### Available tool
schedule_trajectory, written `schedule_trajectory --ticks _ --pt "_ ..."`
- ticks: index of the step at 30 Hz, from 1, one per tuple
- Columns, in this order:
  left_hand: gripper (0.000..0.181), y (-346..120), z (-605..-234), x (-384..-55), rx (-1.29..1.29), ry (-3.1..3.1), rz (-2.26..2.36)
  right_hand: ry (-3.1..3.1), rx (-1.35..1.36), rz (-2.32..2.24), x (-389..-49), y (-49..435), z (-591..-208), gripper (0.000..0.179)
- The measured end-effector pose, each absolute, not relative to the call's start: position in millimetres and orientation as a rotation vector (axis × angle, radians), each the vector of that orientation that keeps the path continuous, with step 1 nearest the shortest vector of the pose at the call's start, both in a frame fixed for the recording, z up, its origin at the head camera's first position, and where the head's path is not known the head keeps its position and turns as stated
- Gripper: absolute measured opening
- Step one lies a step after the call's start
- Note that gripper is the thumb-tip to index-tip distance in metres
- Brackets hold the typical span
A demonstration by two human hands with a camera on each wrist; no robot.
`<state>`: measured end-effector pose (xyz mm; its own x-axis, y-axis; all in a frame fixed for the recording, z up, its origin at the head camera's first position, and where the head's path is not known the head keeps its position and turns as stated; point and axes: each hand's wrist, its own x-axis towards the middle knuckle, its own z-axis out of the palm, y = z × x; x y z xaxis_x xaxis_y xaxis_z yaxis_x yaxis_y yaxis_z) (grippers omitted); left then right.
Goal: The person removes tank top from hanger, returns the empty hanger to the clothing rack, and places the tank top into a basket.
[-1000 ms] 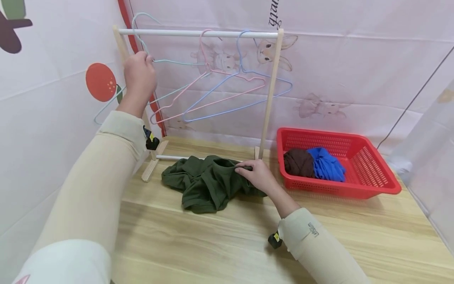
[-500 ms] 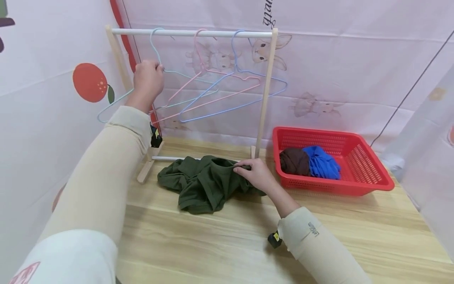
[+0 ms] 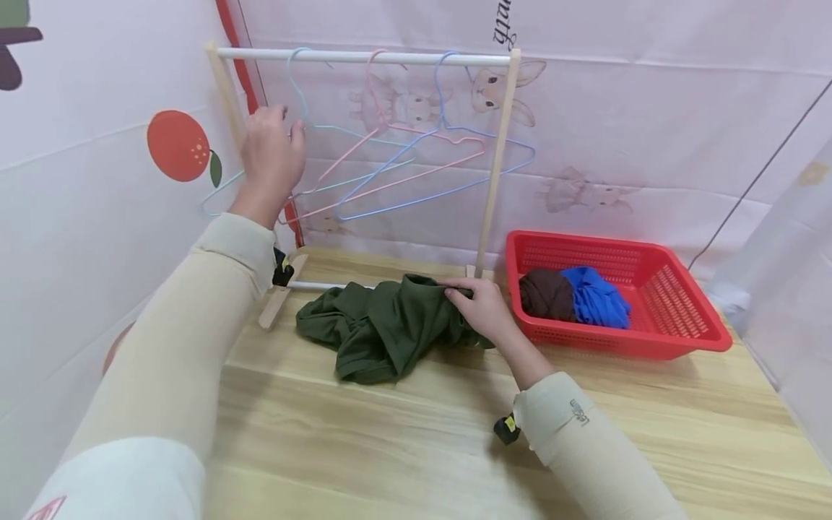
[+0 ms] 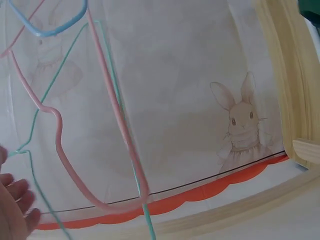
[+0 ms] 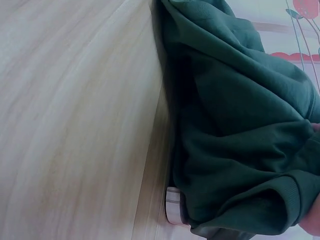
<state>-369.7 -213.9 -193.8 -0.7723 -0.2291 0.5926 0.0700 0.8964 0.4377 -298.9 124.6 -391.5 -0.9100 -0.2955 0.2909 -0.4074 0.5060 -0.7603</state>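
Note:
My left hand (image 3: 273, 152) is raised near the left end of the rack, its fingers apart and loose beside the neck of a mint green wire hanger (image 3: 364, 137). That hanger's hook sits over the white rail (image 3: 338, 55). In the left wrist view, my fingers (image 4: 20, 200) show at the lower left near the mint hanger (image 4: 34, 120). Below the rack, a crumpled dark green garment (image 3: 383, 325) lies on the table. My right hand (image 3: 484, 310) pinches its upper edge between thumb and fingers. The garment (image 5: 240, 115) fills much of the right wrist view, mostly hiding that hand.
A pink hanger (image 3: 390, 195) and a blue hanger (image 3: 435, 195) hang farther right on the rail. Wooden posts (image 3: 497, 166) hold up the rack. A red basket (image 3: 624, 343) stands at the right with a brown cloth (image 3: 546, 296) and a blue cloth (image 3: 594, 297) inside.
The mint hanger has come down from above the rail to hang on it, and my left hand has let go. My right hand has raised the green garment's edge slightly.

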Motion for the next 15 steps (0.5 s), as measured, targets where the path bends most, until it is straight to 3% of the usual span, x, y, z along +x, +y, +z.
schedule_trajectory --ticks 7,15 --pt "0.036 -202 -213 -332 -0.274 -2.1 -0.527 -2.577 0.543 1.414 -300 125 -394 0.024" --pt "0.03 -199 -243 -287 -0.722 -2.341 -0.706 -2.476 0.571 1.46 -302 125 -389 0.023"
